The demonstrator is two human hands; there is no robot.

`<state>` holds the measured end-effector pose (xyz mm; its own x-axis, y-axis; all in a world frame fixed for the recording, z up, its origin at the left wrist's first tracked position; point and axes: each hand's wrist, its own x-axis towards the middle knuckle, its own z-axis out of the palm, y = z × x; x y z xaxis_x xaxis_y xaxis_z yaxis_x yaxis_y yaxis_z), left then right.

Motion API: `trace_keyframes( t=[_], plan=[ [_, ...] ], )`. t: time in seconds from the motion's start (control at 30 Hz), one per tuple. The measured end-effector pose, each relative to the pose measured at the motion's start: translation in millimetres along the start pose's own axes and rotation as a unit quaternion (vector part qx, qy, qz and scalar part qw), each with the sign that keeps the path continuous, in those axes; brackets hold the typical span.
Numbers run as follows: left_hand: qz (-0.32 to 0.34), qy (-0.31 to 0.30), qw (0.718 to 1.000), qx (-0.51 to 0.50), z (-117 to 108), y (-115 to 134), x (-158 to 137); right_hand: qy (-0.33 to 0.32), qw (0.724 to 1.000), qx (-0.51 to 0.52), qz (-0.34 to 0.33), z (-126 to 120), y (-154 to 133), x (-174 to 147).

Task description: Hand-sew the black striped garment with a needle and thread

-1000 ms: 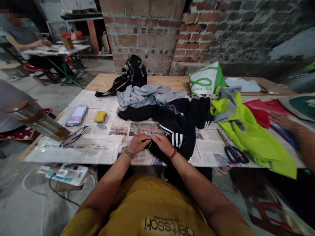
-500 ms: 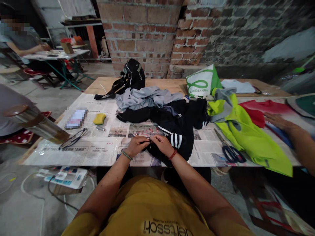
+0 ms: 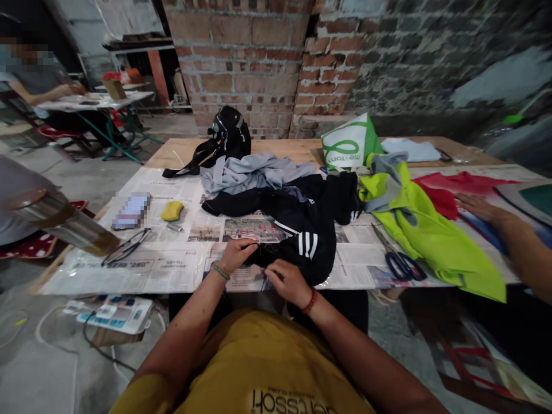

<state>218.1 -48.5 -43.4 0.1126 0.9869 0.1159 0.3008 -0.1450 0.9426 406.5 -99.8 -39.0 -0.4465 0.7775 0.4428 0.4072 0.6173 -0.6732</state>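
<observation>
My left hand is closed, pinching the end of a black garment with white stripes that lies crumpled on the table. My right hand is lower and to the right, near the table's front edge, thumb and fingers pressed together. Whatever it grips is too small to make out. A thin light line shows by the left fingertips. Right of the garment lie scissors with dark handles, beside a neon yellow garment with grey parts. Behind the black garment is a heap of grey cloth.
Newspaper covers the tabletop. At left are a tumbler, glasses, a phone and a yellow sponge. A black bag and green-white bag stand behind. A co-worker's hand rests by red cloth.
My right hand has drawn away from the left, down and slightly right, towards the table's front edge. The left hand still pinches the black garment. The view has shifted slightly.
</observation>
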Motion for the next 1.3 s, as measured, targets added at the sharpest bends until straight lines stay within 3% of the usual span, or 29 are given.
trace_keyframes(
  t=[0.1, 0.2, 0.57, 0.77, 1.0, 1.3],
  plan=[
    [-0.003, -0.067, 0.998, -0.014, 1, 1, -1, 0.058, 0.998, -0.025, 0.031, -2, 24, 14],
    [-0.008, -0.110, 0.993, -0.035, 4, 2, -1, 0.059, 0.998, -0.006, 0.019, -6, 34, 20],
    [0.017, -0.116, 0.993, 0.009, 16, 12, -4, 0.037, 0.995, -0.086, -0.017, -4, 31, 15],
    [0.054, -0.103, 0.991, 0.062, 17, 3, -6, 0.041, 0.997, -0.065, -0.013, -5, 33, 15],
    [0.092, -0.132, 0.984, 0.077, 20, 7, -9, 0.073, 0.996, -0.053, -0.001, -1, 35, 13],
    [0.096, -0.152, 0.980, 0.083, 18, 12, -10, 0.078, 0.995, -0.032, -0.062, -3, 36, 14]
  ],
)
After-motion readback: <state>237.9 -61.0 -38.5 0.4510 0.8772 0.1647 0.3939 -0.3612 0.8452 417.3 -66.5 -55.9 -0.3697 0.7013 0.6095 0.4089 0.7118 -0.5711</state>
